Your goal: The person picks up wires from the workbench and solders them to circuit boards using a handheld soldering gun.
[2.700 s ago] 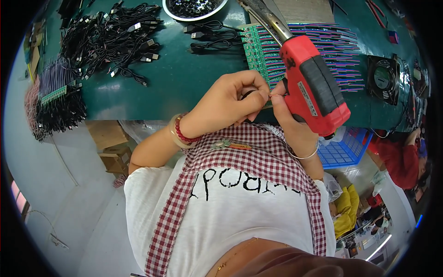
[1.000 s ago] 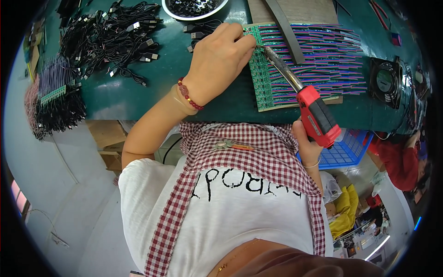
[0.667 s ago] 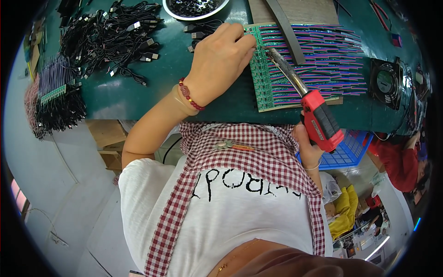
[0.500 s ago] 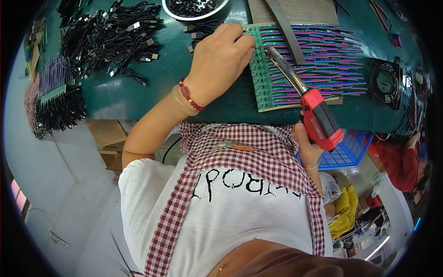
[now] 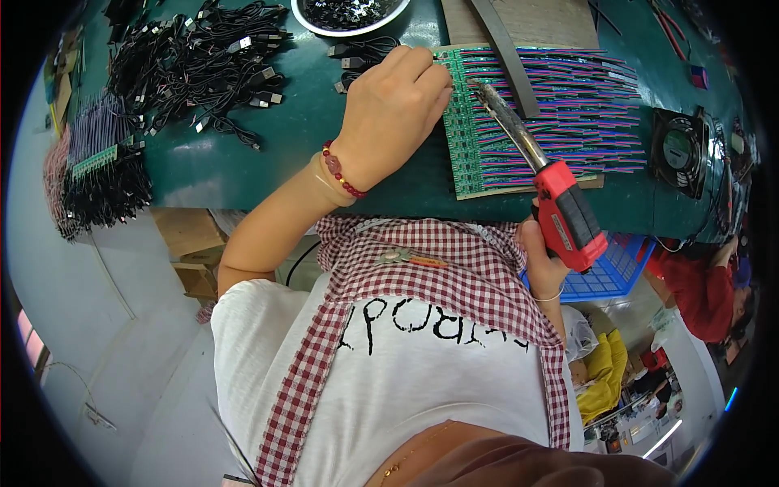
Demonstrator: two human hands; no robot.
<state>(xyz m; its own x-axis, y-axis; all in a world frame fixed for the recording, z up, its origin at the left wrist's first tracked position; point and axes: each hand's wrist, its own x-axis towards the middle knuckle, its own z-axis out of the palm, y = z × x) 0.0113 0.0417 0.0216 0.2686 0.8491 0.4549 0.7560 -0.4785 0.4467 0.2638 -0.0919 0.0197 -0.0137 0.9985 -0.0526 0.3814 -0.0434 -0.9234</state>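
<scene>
1. Red and black soldering gun [image 5: 564, 195] in the right hand [image 5: 542, 253], clamped about the handle: thumb along the near side, other fingers mostly hidden underneath. Shaft slanting up and left; back end out past the tabletop's near edge in view.
2. Metal tip [image 5: 480, 91] over the left part of the green circuit boards [image 5: 462, 146]; cannot tell whether touching.
3. Left hand [image 5: 398, 105] at the boards' left edge, near the far corner, just beside the tip. Fingers bent inward, ends hidden; cannot tell whether together or clamped on anything.
4. Rows of pink, blue and black wires [image 5: 568, 138] running right from the boards, ends just short of a black fan [image 5: 680, 152]: only a narrow gap.
5. Grey curved strip [image 5: 507, 61] across the upper wires, lower end near the shaft; little room between. Brown sheet [image 5: 560, 20] beyond the boards' far edge.
6. Folded black cables [image 5: 357, 50] just past the left hand, partly covered by it; white bowl [image 5: 345, 34] beyond.
7. Black cable heap [image 5: 195, 65] well apart, with a broad stretch of green tabletop [image 5: 235, 183] between heap, left forearm and near edge.
8. Blue basket [image 5: 608, 272] below table level, beside the gun's back end in view.
</scene>
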